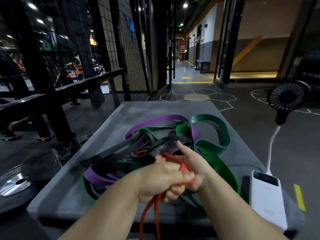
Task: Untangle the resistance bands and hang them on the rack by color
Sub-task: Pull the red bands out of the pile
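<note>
A red band [183, 168] is showing at lower centre, with a purple band [166, 118], green band [213, 147] and black band [121, 146] mid-frame on a grey platform [138, 111]. At right, a white power bank [266, 198] and black fan [286, 97] are sitting.

A tangle of bands [173, 135] fills the middle of the platform [147, 111]; a red band [147, 217] hangs over its near edge. Bare surface shows along the far edge and near-left corner. A power bank [266, 196] and cable [272, 146] crowd the right edge.

Motion-blurred left hand [161, 179]; red band [183, 168] loop past the bottom edge
</note>
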